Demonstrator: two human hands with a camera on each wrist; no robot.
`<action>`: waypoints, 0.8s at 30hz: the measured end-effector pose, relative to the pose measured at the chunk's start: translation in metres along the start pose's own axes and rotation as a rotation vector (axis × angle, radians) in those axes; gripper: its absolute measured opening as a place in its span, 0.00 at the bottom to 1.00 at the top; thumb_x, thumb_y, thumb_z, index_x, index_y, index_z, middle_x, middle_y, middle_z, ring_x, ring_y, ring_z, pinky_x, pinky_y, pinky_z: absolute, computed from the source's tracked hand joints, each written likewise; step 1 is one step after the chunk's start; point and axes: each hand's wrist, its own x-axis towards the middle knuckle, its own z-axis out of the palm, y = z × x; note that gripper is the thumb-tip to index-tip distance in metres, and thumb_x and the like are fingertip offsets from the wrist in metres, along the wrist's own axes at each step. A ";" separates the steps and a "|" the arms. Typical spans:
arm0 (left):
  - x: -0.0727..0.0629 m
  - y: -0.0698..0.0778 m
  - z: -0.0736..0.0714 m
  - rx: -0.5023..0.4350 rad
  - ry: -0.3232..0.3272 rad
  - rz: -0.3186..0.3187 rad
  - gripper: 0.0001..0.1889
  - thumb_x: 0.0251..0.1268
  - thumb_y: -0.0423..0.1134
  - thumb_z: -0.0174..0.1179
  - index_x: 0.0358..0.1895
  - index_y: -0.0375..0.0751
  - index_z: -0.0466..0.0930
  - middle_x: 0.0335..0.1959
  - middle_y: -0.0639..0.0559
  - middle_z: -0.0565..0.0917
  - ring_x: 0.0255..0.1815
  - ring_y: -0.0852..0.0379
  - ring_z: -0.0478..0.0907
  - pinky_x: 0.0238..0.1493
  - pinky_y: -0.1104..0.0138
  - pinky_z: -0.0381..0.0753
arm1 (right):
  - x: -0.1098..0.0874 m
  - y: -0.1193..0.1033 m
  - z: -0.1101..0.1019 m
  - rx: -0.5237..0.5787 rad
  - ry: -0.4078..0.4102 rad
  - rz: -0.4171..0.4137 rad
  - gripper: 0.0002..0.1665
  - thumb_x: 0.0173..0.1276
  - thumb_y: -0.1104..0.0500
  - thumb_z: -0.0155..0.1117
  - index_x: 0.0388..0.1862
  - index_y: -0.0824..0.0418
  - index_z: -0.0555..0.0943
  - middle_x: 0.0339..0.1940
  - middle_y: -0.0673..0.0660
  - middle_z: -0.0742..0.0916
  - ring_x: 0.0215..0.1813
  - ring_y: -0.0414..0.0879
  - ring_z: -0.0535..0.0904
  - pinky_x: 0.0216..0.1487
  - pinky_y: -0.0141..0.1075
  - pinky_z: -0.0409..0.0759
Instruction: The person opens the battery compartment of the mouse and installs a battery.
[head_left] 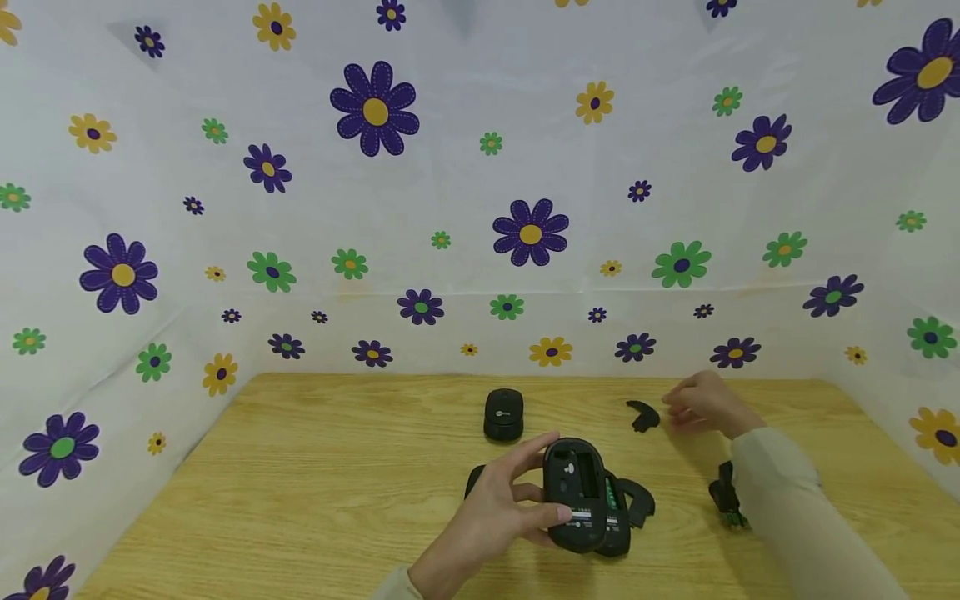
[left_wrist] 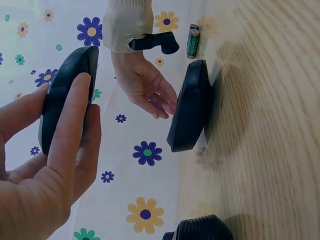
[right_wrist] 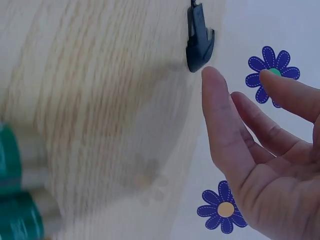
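Note:
My left hand [head_left: 498, 504] holds a black computer mouse [head_left: 573, 533] above the table, its underside and uncovered battery slot facing the head camera. Fingers and thumb grip its sides in the left wrist view. Partly behind it is a second mouse [head_left: 618, 542], with green showing in its slot, and a dark curved battery cover [head_left: 640, 505]. My right hand [head_left: 705, 404] hovers with loosely bent fingers, nothing between them. Nearest to it lies another battery cover [head_left: 643, 416], just beyond the fingertips in the right wrist view [right_wrist: 200, 47].
A black mouse [head_left: 504, 412] sits farther back on the wooden table [head_left: 337, 467]. Another dark object [head_left: 474, 477] is mostly hidden behind my left hand. Green batteries [right_wrist: 20, 165] stand out in the right wrist view. A dark item [head_left: 723, 492] lies by my right sleeve. Flowered sheeting [head_left: 450, 183] surrounds the table.

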 end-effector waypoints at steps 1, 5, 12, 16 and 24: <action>0.000 0.000 0.000 0.000 0.000 0.000 0.41 0.57 0.17 0.66 0.74 0.49 0.70 0.65 0.43 0.74 0.43 0.49 0.85 0.31 0.58 0.90 | -0.001 0.000 -0.001 -0.011 -0.002 -0.004 0.23 0.77 0.65 0.54 0.56 0.88 0.71 0.39 0.69 0.83 0.35 0.48 0.84 0.43 0.45 0.90; 0.000 0.000 0.000 -0.001 0.000 0.000 0.41 0.57 0.17 0.66 0.74 0.49 0.70 0.65 0.43 0.74 0.43 0.49 0.85 0.31 0.58 0.90 | -0.007 0.002 -0.006 -0.041 -0.026 -0.033 0.25 0.78 0.63 0.54 0.56 0.88 0.70 0.41 0.71 0.83 0.37 0.50 0.84 0.43 0.46 0.90; -0.001 0.000 0.000 -0.006 0.001 0.000 0.41 0.57 0.16 0.66 0.74 0.49 0.70 0.65 0.43 0.74 0.43 0.50 0.85 0.31 0.58 0.90 | -0.014 0.003 -0.013 -0.066 -0.034 -0.050 0.24 0.79 0.62 0.54 0.55 0.87 0.71 0.41 0.70 0.82 0.38 0.51 0.84 0.41 0.45 0.90; 0.000 0.000 0.000 -0.010 -0.004 -0.003 0.41 0.57 0.16 0.65 0.74 0.49 0.70 0.65 0.43 0.74 0.43 0.49 0.85 0.32 0.58 0.90 | -0.019 0.005 -0.015 -0.064 -0.032 -0.037 0.22 0.79 0.62 0.54 0.54 0.85 0.72 0.39 0.67 0.82 0.37 0.50 0.84 0.40 0.44 0.90; 0.000 0.000 0.000 -0.008 -0.010 0.000 0.41 0.58 0.17 0.65 0.74 0.50 0.70 0.64 0.44 0.75 0.43 0.49 0.85 0.32 0.57 0.90 | -0.028 0.013 -0.020 -0.096 -0.036 -0.038 0.23 0.79 0.61 0.54 0.54 0.85 0.72 0.40 0.67 0.82 0.38 0.50 0.84 0.41 0.45 0.90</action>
